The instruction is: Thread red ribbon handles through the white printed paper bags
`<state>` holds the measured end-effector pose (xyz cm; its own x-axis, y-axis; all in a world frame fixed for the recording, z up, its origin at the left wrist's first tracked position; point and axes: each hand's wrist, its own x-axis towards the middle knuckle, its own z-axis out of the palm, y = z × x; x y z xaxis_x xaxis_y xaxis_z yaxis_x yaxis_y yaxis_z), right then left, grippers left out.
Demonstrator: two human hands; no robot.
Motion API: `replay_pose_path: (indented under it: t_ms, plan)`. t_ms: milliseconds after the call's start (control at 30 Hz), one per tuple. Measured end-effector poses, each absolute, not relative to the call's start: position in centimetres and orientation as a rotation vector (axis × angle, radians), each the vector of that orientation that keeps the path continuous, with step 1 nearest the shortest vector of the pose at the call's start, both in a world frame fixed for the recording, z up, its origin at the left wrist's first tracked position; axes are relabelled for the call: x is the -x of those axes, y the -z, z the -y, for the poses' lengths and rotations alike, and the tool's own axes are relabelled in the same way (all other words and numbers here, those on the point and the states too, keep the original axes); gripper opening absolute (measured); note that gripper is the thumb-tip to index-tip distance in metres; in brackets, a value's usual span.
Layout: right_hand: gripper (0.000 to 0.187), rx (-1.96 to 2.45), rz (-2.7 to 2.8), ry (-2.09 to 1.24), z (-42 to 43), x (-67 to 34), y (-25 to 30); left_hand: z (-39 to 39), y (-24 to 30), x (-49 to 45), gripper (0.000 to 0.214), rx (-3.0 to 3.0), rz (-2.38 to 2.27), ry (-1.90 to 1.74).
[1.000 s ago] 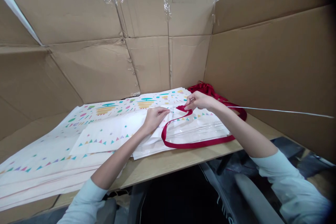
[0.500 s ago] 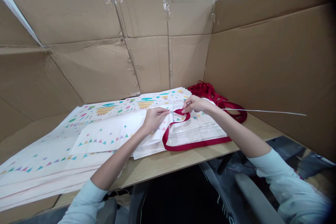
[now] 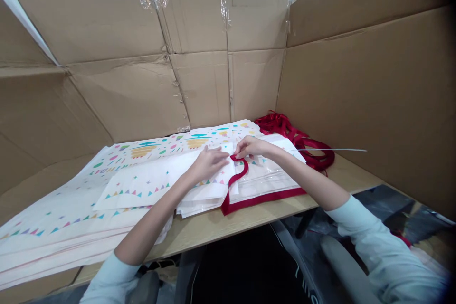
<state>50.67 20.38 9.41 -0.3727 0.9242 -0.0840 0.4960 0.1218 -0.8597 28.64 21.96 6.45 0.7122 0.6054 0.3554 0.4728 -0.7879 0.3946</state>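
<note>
My left hand lies over a white printed sheet, with its fingertips together at the sheet's right edge; the thumb is mostly hidden. Right beside those fingertips, my right hand pinches the end of a dark red ribbon. From there the ribbon loops down and runs right along the front of the stack. A thin, pale wire sticks out to the right past my right forearm; its other end is hidden by the hand. Small coloured pennants and stars decorate the sheet.
Larger printed white sheets are stacked on the left of the wooden table. A heap of red ribbon lies at the back right. Cardboard walls enclose the back and sides. A grey chair armrest is below right.
My right hand has moved left with the ribbon end and wire, closer to my left hand. The left hand has turned flatter over the sheet. The ribbon loop has narrowed.
</note>
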Motion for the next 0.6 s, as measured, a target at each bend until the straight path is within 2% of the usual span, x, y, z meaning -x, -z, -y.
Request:
replay_pose_path:
  t_ms: [133, 367, 467, 600]
  plan:
    - [0.015, 1.395, 1.912, -1.203, -20.2, -50.9, -9.8, -21.4, -6.0, -27.6, 0.043, -2.831, -0.853, -0.5]
    - [0.014, 1.28, 2.03, -0.999, -22.4, -49.4, -8.6, -21.7, -4.7, -27.4, 0.045, -2.9, -0.866, -0.569]
    - [0.009, 1.289, 2.105, -0.757, -22.7, -48.7, -7.8, -21.8, -4.7, -27.3, 0.043, -2.975, -0.876, -0.558]
    - [0.003, 1.273, 2.249, -0.206, -21.9, -48.9, -6.9, -21.8, -4.2, -27.4, 0.039, -3.183, -0.912, -0.613]
